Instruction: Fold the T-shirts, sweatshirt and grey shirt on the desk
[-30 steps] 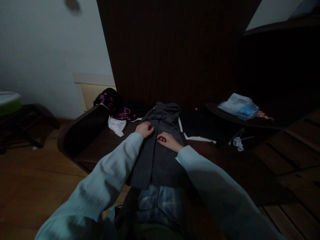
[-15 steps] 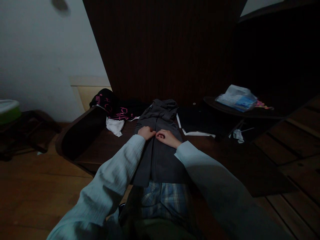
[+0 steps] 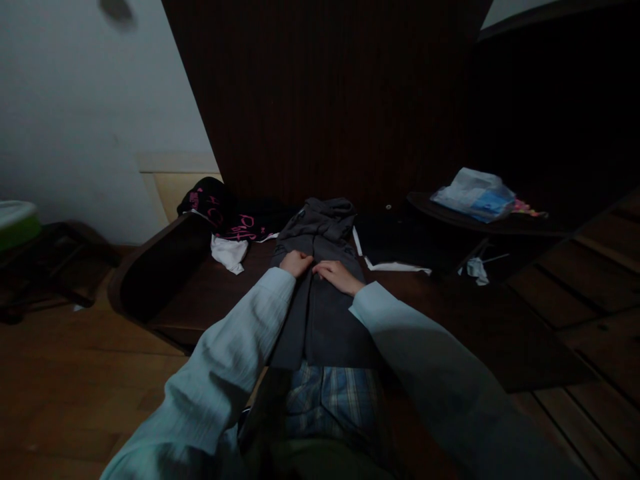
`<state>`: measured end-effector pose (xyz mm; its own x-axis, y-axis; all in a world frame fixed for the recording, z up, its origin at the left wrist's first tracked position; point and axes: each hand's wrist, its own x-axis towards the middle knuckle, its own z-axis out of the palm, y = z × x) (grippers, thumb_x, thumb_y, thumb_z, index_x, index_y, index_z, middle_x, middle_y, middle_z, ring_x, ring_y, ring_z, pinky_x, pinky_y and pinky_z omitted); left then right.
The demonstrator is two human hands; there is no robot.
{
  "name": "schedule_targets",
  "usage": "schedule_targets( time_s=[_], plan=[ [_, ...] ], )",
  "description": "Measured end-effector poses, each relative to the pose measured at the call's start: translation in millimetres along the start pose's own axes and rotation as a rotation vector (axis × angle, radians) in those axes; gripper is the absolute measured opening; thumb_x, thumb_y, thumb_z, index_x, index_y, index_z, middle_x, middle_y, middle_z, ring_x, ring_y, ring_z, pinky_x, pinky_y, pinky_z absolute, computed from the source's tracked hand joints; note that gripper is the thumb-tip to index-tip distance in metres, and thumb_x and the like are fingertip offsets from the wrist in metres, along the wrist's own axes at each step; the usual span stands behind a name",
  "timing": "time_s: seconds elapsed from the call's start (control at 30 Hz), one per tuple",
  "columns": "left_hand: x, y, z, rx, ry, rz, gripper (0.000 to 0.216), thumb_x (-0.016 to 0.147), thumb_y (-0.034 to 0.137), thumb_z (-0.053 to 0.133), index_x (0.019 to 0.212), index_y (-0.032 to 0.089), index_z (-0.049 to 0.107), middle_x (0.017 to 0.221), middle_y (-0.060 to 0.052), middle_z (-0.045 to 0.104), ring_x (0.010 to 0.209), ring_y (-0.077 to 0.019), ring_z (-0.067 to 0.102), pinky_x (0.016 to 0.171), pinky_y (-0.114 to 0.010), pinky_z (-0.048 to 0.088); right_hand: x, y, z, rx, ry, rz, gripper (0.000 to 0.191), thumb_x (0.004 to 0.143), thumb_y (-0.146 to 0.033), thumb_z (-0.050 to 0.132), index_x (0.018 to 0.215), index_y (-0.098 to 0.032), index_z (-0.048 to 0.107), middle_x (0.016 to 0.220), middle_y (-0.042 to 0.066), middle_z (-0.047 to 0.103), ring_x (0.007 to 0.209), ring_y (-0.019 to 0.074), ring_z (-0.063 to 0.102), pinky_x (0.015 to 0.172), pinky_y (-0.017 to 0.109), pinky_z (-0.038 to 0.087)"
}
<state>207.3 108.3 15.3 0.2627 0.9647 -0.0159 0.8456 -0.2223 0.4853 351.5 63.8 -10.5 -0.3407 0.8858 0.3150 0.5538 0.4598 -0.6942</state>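
Note:
A dark grey garment (image 3: 320,313) lies lengthwise on a dark wooden table (image 3: 210,293) in front of me, its bunched top end toward the wall. My left hand (image 3: 296,263) and my right hand (image 3: 336,275) rest side by side on its middle seam, fingers curled onto the cloth. Whether they pinch the fabric or only press it is too dark to tell. Both arms wear pale light-blue sleeves. A plaid cloth (image 3: 330,400) shows below the garment's near edge.
A black garment with pink lettering (image 3: 220,213) and a white cloth (image 3: 229,253) lie at the table's back left. A black and white item (image 3: 395,250) sits right of the grey garment. A plastic bag (image 3: 475,195) lies on a round side table (image 3: 440,213). Wooden floor surrounds.
My two hands have come together on the garment's middle seam; the right hand's fingers have flattened a little. The view has shifted slightly.

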Motion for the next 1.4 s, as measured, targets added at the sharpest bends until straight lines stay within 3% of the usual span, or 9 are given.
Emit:
schedule_targets(
  time_s=[0.13, 0.27, 0.4, 0.5, 0.67, 0.8, 0.97, 1.2, 1.4],
  plan=[
    [-1.6, 2.1, -1.5, 0.032, -0.064, -0.002, 0.030, 0.077, 0.034, 0.042, 0.069, 0.017, 0.066, 0.069, -0.004, 0.066, 0.072, -0.0166, 0.060, 0.057, -0.022, 0.039, 0.8, -0.7, 5.4, 0.070, -0.017, 0.098, 0.024, 0.073, -0.037, 0.056, 0.070, -0.015, 0.067, 0.063, 0.000, 0.062, 0.060, 0.0118, 0.053, 0.056, 0.022, 0.037],
    [-17.2, 6.3, -17.0, 0.094, -0.117, 0.048, 0.030, 0.078, 0.037, 0.044, 0.072, 0.017, 0.065, 0.073, -0.005, 0.067, 0.076, -0.0188, 0.061, 0.063, -0.023, 0.042, 4.1, 0.3, 8.8, 0.075, -0.055, 0.181, 0.020, 0.066, -0.034, 0.064, 0.062, -0.015, 0.067, 0.056, -0.001, 0.061, 0.053, 0.0107, 0.051, 0.052, 0.022, 0.035],
    [-74.9, 2.6, -31.8, 0.133, -0.068, 0.304, 0.030, 0.079, 0.042, 0.044, 0.095, 0.022, 0.059, 0.090, -0.005, 0.065, 0.084, -0.0190, 0.060, 0.075, -0.027, 0.044, 4.4, 1.2, 9.7, 0.059, -0.034, 0.146, 0.014, 0.066, -0.028, 0.064, 0.060, -0.016, 0.067, 0.055, -0.001, 0.062, 0.053, 0.0104, 0.052, 0.052, 0.021, 0.035],
    [-131.7, -11.2, -30.3, 0.012, -0.157, 0.528, 0.036, 0.077, 0.042, 0.048, 0.106, 0.022, 0.053, 0.106, -0.007, 0.059, 0.098, -0.0182, 0.055, 0.087, -0.028, 0.042, 2.6, 1.5, 11.9, 0.048, 0.001, 0.119, 0.017, 0.067, -0.032, 0.064, 0.062, -0.016, 0.067, 0.056, 0.000, 0.062, 0.052, 0.0102, 0.052, 0.051, 0.021, 0.034],
    [-188.5, -37.9, -9.8, 0.084, -0.235, 0.625, 0.082, 0.060, 0.021, 0.060, 0.134, 0.025, 0.025, 0.143, -0.008, 0.021, 0.131, -0.0271, 0.018, 0.105, -0.044, 0.023, 1.3, -0.5, 12.6, 0.016, 0.023, 0.113, 0.019, 0.067, -0.034, 0.064, 0.062, -0.016, 0.067, 0.055, -0.001, 0.061, 0.051, 0.0095, 0.050, 0.050, 0.021, 0.033],
    [-192.5, -44.5, 3.6, 0.110, -0.198, 0.573, 0.088, 0.056, 0.007, 0.047, 0.137, 0.022, 0.018, 0.145, -0.006, 0.017, 0.132, -0.0245, 0.014, 0.106, -0.045, 0.021, 1.0, -3.4, 10.5, 0.030, 0.010, 0.123, 0.018, 0.067, -0.033, 0.064, 0.061, -0.016, 0.067, 0.055, -0.001, 0.060, 0.051, 0.0095, 0.050, 0.050, 0.021, 0.032],
    [-190.3, -42.0, 9.2, 0.058, -0.112, 0.533, 0.079, 0.055, 0.006, 0.041, 0.132, 0.021, 0.032, 0.140, -0.005, 0.031, 0.129, -0.0217, 0.026, 0.105, -0.042, 0.026, 0.3, -2.9, 10.7, 0.076, 0.013, 0.148, 0.019, 0.065, -0.034, 0.064, 0.061, -0.015, 0.065, 0.054, -0.001, 0.058, 0.052, 0.0093, 0.048, 0.050, 0.021, 0.032],
    [-195.2, -31.2, 6.7, -0.123, 0.143, 0.581, 0.077, 0.059, 0.003, 0.032, 0.134, 0.018, 0.029, 0.138, -0.006, 0.035, 0.127, -0.0180, 0.030, 0.105, -0.040, 0.028, 0.9, -6.1, 6.7, 0.300, 0.021, 0.204, 0.023, 0.063, -0.037, 0.060, 0.058, -0.015, 0.058, 0.051, -0.004, 0.051, 0.051, 0.0088, 0.044, 0.050, 0.021, 0.032],
    [-194.4, -17.4, 9.7, 0.035, -0.092, 0.554, 0.070, 0.061, 0.007, 0.041, 0.130, 0.017, 0.036, 0.137, -0.008, 0.036, 0.127, -0.0220, 0.030, 0.101, -0.044, 0.031, -3.7, -10.5, 7.8, 0.109, 0.036, 0.171, 0.009, 0.063, -0.023, 0.055, 0.058, -0.017, 0.051, 0.051, -0.006, 0.046, 0.051, 0.0089, 0.043, 0.050, 0.021, 0.033]
  ],
)
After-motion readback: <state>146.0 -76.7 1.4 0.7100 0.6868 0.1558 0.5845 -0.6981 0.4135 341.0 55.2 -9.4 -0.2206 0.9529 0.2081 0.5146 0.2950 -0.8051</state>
